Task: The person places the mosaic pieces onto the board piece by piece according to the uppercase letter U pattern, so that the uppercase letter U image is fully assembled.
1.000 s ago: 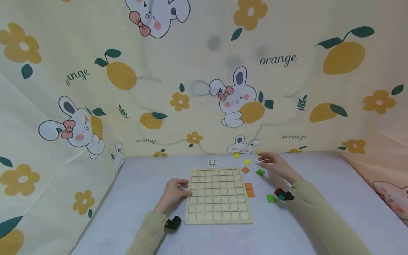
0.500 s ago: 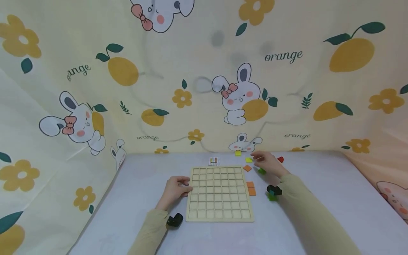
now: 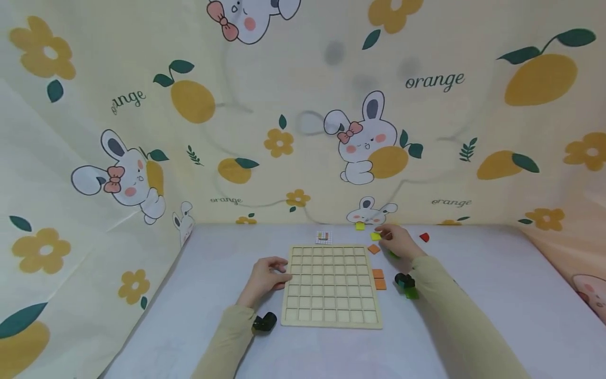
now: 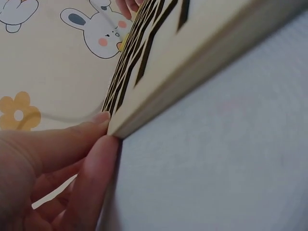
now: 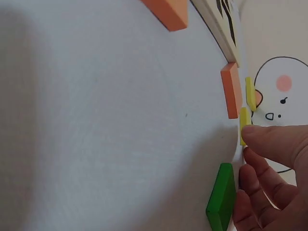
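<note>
A wooden grid board (image 3: 331, 323) lies on the table with its squares bare. At its left edge, my left hand (image 3: 264, 276) pinches the rim; in the left wrist view the thumb and a finger meet at the board's corner. My right hand (image 3: 396, 241) is at the far right of the board, low over the table. In the right wrist view, its thumb tip overlaps the end of a yellow tile (image 5: 244, 115), with the index fingertip just below it. Another yellow tile (image 3: 360, 226) lies beyond. A green tile (image 5: 221, 197) sits beneath the curled fingers.
An orange tile (image 3: 374, 249) stands cornerwise beside the board, with two more orange tiles (image 3: 380, 284) along its right edge. A small pattern card (image 3: 324, 237) lies behind the board. A green tile (image 3: 412, 293) is partly under the right wrist camera. A red piece (image 3: 424, 237) lies far right.
My right hand has moved left, onto the nearer yellow tile, and the red piece has come into view behind it. The left hand keeps its place at the board; the head view has shifted slightly.
</note>
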`<state>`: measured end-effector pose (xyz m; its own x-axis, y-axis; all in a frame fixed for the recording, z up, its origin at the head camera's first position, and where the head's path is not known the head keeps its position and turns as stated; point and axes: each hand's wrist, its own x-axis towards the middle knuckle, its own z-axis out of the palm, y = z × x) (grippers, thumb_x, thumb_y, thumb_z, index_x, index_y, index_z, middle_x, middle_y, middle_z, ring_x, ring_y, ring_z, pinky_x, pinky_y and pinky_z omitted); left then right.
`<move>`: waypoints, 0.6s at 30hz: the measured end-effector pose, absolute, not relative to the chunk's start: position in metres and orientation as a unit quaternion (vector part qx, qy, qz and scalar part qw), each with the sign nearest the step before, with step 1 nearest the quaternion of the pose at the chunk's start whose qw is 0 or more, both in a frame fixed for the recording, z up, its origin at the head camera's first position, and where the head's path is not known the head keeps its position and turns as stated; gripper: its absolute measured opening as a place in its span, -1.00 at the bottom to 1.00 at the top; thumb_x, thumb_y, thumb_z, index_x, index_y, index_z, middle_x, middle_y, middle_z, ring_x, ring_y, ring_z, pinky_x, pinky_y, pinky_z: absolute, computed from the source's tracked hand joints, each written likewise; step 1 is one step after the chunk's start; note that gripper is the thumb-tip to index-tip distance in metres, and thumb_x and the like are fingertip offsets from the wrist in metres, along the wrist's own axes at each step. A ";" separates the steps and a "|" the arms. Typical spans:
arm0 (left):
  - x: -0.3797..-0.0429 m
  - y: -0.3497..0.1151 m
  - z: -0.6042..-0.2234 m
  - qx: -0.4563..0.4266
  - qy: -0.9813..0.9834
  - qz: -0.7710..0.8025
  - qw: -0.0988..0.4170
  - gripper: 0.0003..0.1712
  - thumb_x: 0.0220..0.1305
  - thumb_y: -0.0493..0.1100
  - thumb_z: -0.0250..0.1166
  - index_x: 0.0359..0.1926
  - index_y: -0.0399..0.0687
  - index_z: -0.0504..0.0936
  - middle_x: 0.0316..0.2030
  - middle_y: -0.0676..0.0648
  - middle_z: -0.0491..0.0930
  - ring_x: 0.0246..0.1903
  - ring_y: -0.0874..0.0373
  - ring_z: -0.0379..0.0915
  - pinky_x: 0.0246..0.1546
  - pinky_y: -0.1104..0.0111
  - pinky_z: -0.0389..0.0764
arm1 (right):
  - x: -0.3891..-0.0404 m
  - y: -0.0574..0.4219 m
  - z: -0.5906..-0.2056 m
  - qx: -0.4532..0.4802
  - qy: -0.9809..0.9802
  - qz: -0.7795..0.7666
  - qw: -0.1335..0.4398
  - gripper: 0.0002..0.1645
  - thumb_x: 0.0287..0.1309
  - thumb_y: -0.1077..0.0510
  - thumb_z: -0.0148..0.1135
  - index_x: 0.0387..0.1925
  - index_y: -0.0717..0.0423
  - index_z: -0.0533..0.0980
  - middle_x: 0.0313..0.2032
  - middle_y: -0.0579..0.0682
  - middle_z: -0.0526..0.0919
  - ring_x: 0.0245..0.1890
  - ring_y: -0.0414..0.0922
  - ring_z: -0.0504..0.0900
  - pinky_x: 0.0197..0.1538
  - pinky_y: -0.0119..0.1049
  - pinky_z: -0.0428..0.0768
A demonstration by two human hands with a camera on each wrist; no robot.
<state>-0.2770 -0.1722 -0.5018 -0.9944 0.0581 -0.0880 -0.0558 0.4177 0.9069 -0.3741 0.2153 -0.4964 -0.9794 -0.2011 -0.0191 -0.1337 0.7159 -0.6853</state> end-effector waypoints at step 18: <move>-0.276 -0.170 -0.503 -0.024 0.834 0.548 0.052 -0.51 -0.03 -0.36 0.47 0.00 -0.21 0.61 -0.30 -0.11 0.53 -0.56 0.18 0.51 -0.51 0.36 0.68 | -0.373 0.219 -0.502 -0.102 0.925 -0.366 0.024 -0.66 0.25 0.27 0.19 0.05 0.30 0.50 -0.05 0.21 0.54 -0.08 0.09 0.48 -0.01 -0.06 0.52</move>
